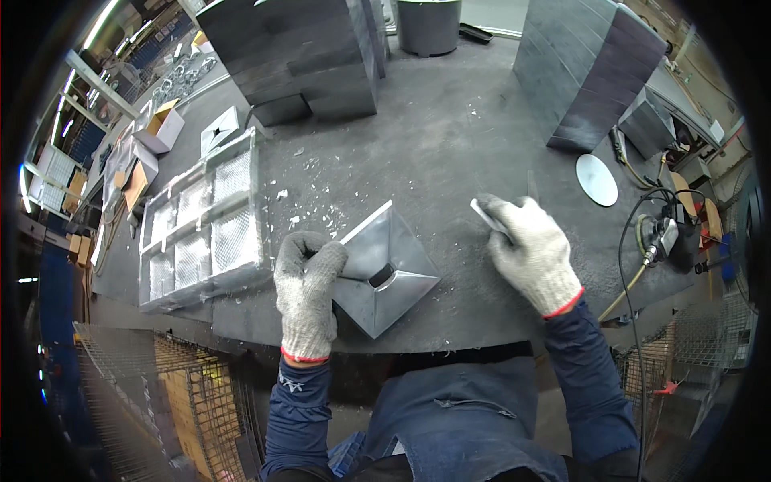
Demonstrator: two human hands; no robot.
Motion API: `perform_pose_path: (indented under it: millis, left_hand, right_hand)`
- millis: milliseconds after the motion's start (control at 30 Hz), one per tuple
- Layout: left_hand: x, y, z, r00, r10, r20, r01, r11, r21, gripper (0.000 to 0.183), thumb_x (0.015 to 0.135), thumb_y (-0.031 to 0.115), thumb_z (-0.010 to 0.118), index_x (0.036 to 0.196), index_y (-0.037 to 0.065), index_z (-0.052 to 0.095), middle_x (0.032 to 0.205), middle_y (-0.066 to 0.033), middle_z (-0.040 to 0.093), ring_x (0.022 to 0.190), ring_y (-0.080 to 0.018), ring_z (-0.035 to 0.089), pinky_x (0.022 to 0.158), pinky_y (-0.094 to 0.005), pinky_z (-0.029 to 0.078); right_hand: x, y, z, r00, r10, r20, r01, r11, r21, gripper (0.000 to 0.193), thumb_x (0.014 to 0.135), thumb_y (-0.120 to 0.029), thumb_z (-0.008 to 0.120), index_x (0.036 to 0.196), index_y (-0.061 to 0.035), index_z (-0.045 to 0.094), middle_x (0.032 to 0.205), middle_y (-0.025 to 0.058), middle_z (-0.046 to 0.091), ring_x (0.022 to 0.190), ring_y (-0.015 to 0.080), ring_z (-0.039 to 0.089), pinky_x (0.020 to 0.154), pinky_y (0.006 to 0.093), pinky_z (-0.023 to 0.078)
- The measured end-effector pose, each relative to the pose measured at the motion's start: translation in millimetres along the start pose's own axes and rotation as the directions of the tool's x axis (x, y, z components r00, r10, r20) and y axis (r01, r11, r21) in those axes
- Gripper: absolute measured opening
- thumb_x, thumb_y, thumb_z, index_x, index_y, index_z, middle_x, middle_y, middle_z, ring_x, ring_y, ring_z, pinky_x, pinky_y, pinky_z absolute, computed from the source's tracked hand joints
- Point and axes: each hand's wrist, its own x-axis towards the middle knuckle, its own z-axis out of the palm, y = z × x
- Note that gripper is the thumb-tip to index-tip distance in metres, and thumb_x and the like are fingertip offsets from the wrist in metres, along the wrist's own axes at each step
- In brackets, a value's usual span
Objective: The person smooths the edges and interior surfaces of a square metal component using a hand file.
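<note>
Both hands wear light grey knitted gloves with red cuffs. My left hand (309, 277) is closed on the left corner of a square grey metal piece (409, 281), whose faces slope toward a dark slot in the middle. The piece is tilted over the near edge area of the table. To the right, apart from it, my right hand (534, 253) pinches a small flat piece with a pale edge (485, 214). The glove covers most of that piece, so its kind does not show.
A dark worktable (434, 153) carries white flakes. On the left lies a plastic-wrapped frame of mesh panels (193, 221); behind stand a large dark box (305, 64) and a grey bin (429, 28). At right are a tall grey box (574, 72), a pale disc (597, 180) and a corded power tool (662, 237).
</note>
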Motion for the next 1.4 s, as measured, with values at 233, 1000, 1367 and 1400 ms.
perform_pose_path:
  millis: [233, 1000, 1367, 1400]
  left_hand:
    - [-6, 11, 4, 0.994, 0.061, 0.096, -0.057, 0.998, -0.036, 0.037, 0.104, 0.012, 0.083, 0.137, -0.003, 0.076, 0.115, -0.0064, 0.077, 0.102, -0.0141, 0.069, 0.093, -0.0327, 0.058]
    - [33, 51, 56, 0.961, 0.085, 0.263, -0.135, 0.975, 0.178, 0.065, 0.101, 0.036, 0.086, 0.151, -0.003, 0.071, 0.131, -0.0198, 0.076, 0.119, -0.0274, 0.075, 0.105, -0.0422, 0.061]
    - [22, 67, 85, 0.939, 0.182, 0.29, -0.269, 0.917, 0.295, 0.058, 0.104, 0.03, 0.084, 0.148, -0.005, 0.071, 0.134, -0.0194, 0.077, 0.122, -0.0253, 0.073, 0.108, -0.0406, 0.059]
    - [19, 68, 87, 0.94, 0.179, 0.291, -0.267, 0.917, 0.297, 0.056, 0.105, 0.028, 0.083, 0.149, -0.005, 0.072, 0.135, -0.018, 0.078, 0.122, -0.0233, 0.074, 0.108, -0.0385, 0.059]
  right_hand:
    - [-9, -19, -4, 0.997, 0.014, 0.073, -0.037, 0.943, 0.332, 0.053, 0.092, 0.005, 0.076, 0.142, -0.0087, 0.083, 0.113, 0.0191, 0.08, 0.1, 0.0354, 0.082, 0.083, 0.0451, 0.067]
    - [-12, 73, -26, 0.973, 0.2, 0.113, -0.177, 0.966, -0.19, 0.036, 0.097, -0.008, 0.075, 0.133, -0.0049, 0.075, 0.112, 0.0247, 0.078, 0.107, 0.0473, 0.08, 0.093, 0.0553, 0.066]
    - [-5, -17, -92, 0.94, -0.098, 0.325, 0.033, 0.979, 0.2, 0.051, 0.099, -0.004, 0.074, 0.148, -0.0171, 0.079, 0.103, 0.0156, 0.074, 0.093, 0.0377, 0.079, 0.083, 0.0486, 0.066]
    - [-2, -22, -91, 0.94, -0.122, 0.319, 0.061, 0.979, 0.195, 0.049, 0.1, -0.007, 0.075, 0.148, -0.0186, 0.079, 0.1, 0.0148, 0.072, 0.09, 0.0364, 0.078, 0.08, 0.0484, 0.065]
